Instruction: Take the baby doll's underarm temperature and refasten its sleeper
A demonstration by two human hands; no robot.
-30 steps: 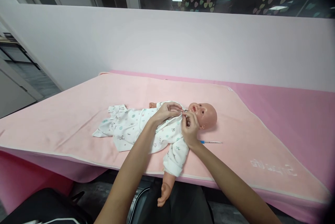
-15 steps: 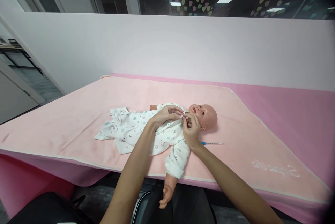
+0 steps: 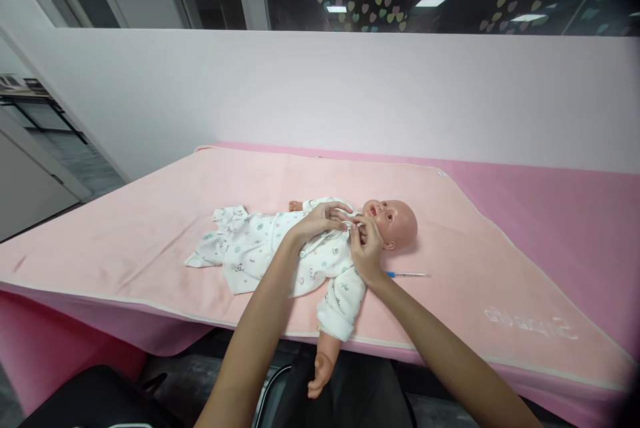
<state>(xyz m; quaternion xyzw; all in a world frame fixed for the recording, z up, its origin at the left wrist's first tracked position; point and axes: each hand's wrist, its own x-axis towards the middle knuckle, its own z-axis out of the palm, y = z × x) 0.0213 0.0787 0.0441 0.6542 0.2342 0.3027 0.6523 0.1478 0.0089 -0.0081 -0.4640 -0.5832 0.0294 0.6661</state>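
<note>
A baby doll (image 3: 395, 223) lies on its back on a pale pink blanket (image 3: 150, 215), head to the right. It wears a white printed romper (image 3: 260, 251). My left hand (image 3: 320, 220) pinches the romper's collar edge at the doll's neck. My right hand (image 3: 367, 248) pinches the facing edge right beside it, fingertips almost touching. One sleeved doll arm (image 3: 330, 335) hangs over the table's front edge.
A thin blue-tipped thermometer-like stick (image 3: 407, 275) lies on the blanket just right of my right wrist. A brighter pink cover (image 3: 550, 215) shows at the right. A white partition wall (image 3: 320, 95) stands behind. A dark chair (image 3: 90, 395) sits below left.
Both hands stay at the doll's collar, fingers shifting slightly. The view has drifted a little, so the doll sits a touch lower and further right.
</note>
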